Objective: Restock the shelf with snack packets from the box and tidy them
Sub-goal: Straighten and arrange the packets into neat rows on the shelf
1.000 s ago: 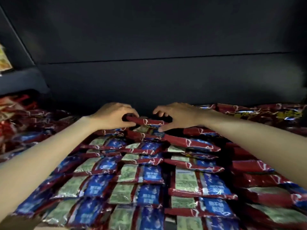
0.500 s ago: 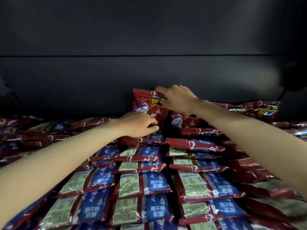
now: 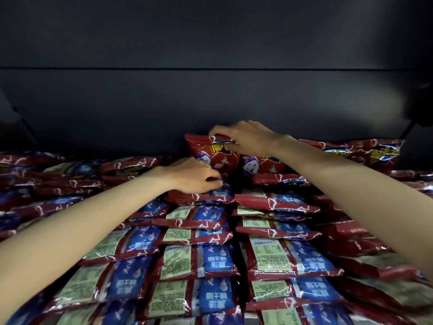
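Red snack packets with blue and pale green backs [image 3: 199, 261] lie in overlapping rows across the whole shelf. At the back, one red packet [image 3: 210, 156] stands upright with its printed front towards me. My right hand [image 3: 246, 139] grips that packet's top edge. My left hand [image 3: 196, 177] has its fingers curled at the packet's lower left corner, resting on the flat packets beneath. A second upright packet [image 3: 260, 165] stands just right of it, partly behind my right wrist.
The dark back wall of the shelf [image 3: 210, 102] rises right behind the upright packets. More red packets [image 3: 375, 153] lie face up at the back right, and a darker pile [image 3: 46, 174] fills the left side.
A packet that lay flat a second ago now stands upright at the back. My right hand rose to its top edge and my left hand shifted right to its base.
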